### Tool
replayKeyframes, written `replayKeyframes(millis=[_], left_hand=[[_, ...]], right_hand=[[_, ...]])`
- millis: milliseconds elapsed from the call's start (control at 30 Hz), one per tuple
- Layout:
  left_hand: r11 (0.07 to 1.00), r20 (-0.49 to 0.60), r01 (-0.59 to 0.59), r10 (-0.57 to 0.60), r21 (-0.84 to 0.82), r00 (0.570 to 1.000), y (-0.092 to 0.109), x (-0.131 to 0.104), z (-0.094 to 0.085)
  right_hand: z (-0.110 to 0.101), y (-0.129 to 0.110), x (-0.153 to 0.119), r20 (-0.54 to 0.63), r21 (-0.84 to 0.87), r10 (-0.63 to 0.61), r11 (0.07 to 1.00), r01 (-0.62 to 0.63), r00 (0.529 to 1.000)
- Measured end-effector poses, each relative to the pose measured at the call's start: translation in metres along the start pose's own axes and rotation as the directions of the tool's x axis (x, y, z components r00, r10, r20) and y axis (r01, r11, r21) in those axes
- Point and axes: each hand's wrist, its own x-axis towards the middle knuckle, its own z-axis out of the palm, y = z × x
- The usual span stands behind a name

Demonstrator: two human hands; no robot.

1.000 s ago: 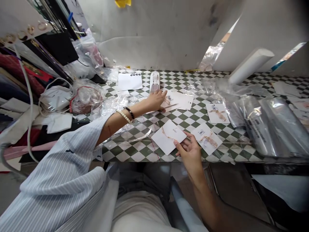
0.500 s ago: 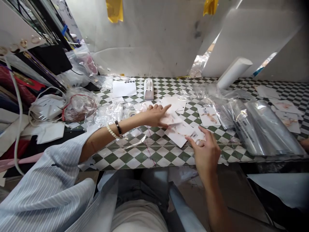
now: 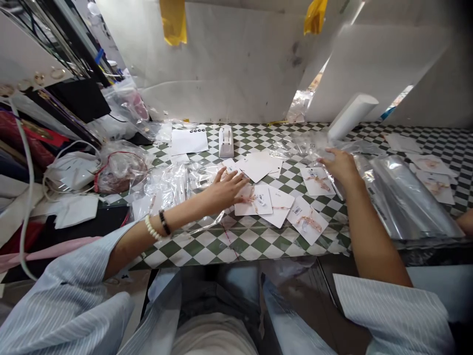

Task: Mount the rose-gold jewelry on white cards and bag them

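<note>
My left hand (image 3: 225, 191) is open, fingers spread, at the left edge of a white card with rose-gold jewelry (image 3: 264, 201). Partly under that card lies another jewelry card (image 3: 283, 199), and a third, tilted jewelry card (image 3: 298, 230) is to its right. Blank white cards (image 3: 254, 166) lie just behind. My right hand (image 3: 342, 167) is open over the left end of the clear plastic bags (image 3: 373, 185), thumb and fingers apart. A further jewelry card (image 3: 314, 182) rests to the left of that hand.
A white dispenser (image 3: 226, 142) and a white sheet (image 3: 189, 142) stand towards the back. Crumpled clear plastic (image 3: 166, 182) lies at left. A white roll (image 3: 353, 117) leans at back right. Another person's hand (image 3: 466, 222) shows at the right edge.
My right hand has let go of the tilted jewelry card and moved right and back to the bags. My left hand has shifted left and forward, its fingers off the card now lying flat.
</note>
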Motion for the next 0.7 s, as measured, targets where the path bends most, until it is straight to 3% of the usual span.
replayKeyframes(millis=[100,200,300,367,467,567,700], left_hand=[[0.993,-0.111,-0.100,0.092,-0.069,0.989,0.019,-0.033,-0.007],[0.955,-0.241,-0.193,0.137,-0.226,0.961,0.021,-0.052,-0.013],[0.916,-0.465,-0.189,0.002,-0.354,0.885,0.005,-0.047,-0.007],[0.897,-0.545,-0.187,-0.069,-0.400,0.836,-0.008,-0.038,0.003],[0.889,-0.561,-0.197,-0.077,-0.412,0.824,-0.016,-0.031,0.017],[0.859,-0.595,-0.243,-0.086,-0.450,0.799,-0.010,-0.032,0.024],[0.777,-0.567,-0.361,0.007,-0.515,0.824,0.006,-0.035,0.029]], right_hand=[[0.022,0.011,0.017,0.009,0.000,0.058,0.998,-0.058,0.998],[0.039,0.021,0.022,-0.082,0.043,0.137,0.990,-0.134,0.987],[0.043,0.025,0.024,-0.181,0.130,0.188,0.977,-0.166,0.965],[0.039,0.025,0.024,-0.270,0.184,0.224,0.967,-0.178,0.936],[0.024,0.021,0.022,-0.442,0.268,0.288,0.946,-0.181,0.850],[0.010,0.014,0.018,-0.560,0.388,0.303,0.918,-0.080,0.771],[0.003,-0.003,0.012,-0.583,0.576,0.282,0.805,0.142,0.762]])
